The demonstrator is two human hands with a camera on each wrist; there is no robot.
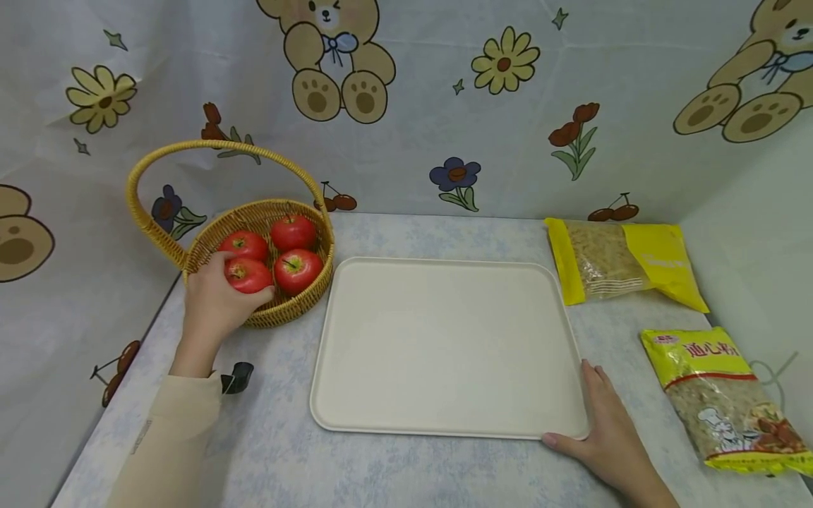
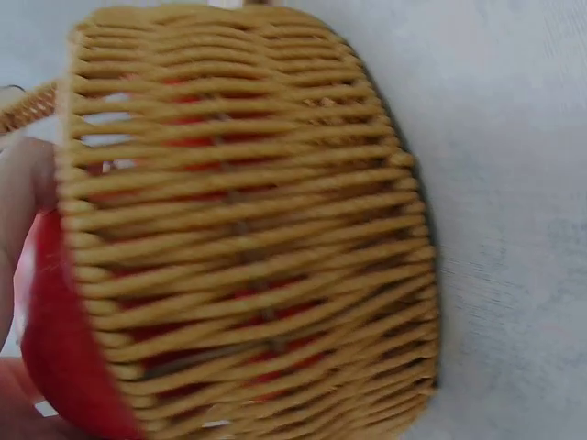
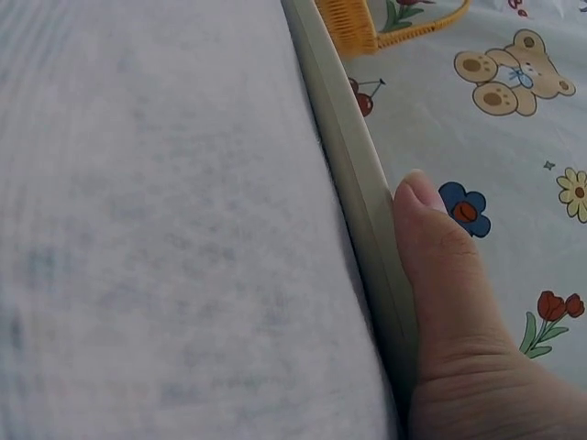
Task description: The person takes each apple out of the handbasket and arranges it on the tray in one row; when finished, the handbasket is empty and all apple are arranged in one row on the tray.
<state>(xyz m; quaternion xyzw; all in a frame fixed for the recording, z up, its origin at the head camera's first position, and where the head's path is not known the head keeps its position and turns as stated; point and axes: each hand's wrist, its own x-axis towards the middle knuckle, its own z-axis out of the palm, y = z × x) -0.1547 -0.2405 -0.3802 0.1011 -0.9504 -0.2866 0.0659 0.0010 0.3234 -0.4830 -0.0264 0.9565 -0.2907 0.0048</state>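
Observation:
A yellow wicker basket (image 1: 298,307) with a tall hoop handle stands at the left and holds several red apples. My left hand (image 1: 219,293) reaches over its near rim and grips the nearest apple (image 1: 248,275) between thumb and fingers. In the left wrist view, that apple (image 2: 69,339) shows beside the woven wall, fingers against it. A cream rectangular tray (image 1: 444,346) lies flat in the middle of the table. At its near right corner rests my right hand (image 1: 606,430), fingers straight along the side, thumb (image 3: 440,247) against the front edge.
At the back right lies a yellow bag (image 1: 610,261) with a see-through window. Closer in on the right is a second printed food bag (image 1: 730,402). A cloth with bears and flowers (image 1: 406,92) hangs behind the table (image 1: 381,469).

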